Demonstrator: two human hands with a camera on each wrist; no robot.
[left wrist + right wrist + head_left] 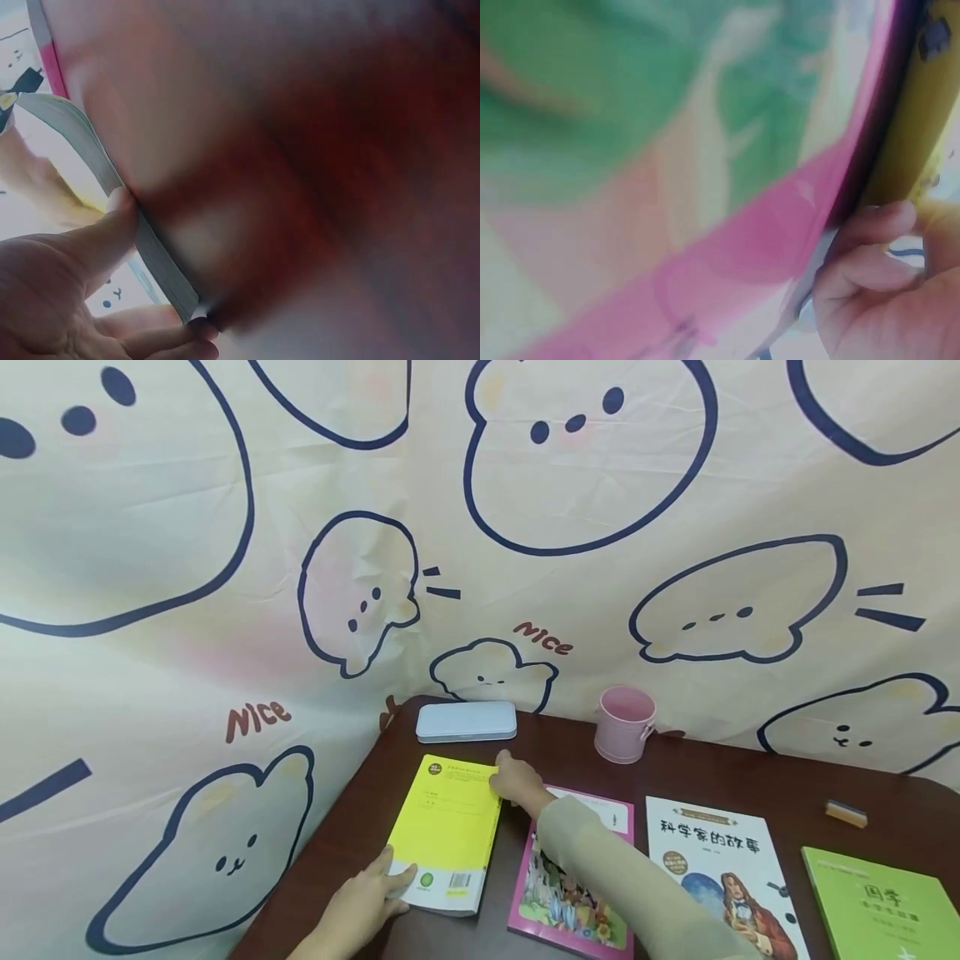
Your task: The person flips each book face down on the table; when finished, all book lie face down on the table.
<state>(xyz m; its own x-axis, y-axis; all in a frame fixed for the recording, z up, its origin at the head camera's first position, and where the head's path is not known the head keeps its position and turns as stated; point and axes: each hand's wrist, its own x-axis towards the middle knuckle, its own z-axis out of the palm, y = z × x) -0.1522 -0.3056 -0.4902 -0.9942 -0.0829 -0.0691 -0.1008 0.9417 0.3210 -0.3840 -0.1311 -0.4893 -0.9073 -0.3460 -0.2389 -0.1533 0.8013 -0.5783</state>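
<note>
A book with a yellow and white cover (446, 818) lies on the dark table, with its barcode at the near end. My left hand (360, 897) holds its near left corner. In the left wrist view the thumb (120, 202) touches the book's page edge (166, 262), and the other fingers lie by the corner. At the far right corner, my right hand (517, 779) pinches the book with curled fingers. My right forearm crosses over a pink-bordered picture book (577, 877), hiding part of it. That pink border (772, 225) fills much of the right wrist view.
Behind the yellow book sits a pale blue case (467, 722), with a pink bucket (625, 725) to its right. Further right lie a white book (712, 860), a green book (881, 902) and a small eraser-like block (846, 813). A printed cloth hangs behind the table.
</note>
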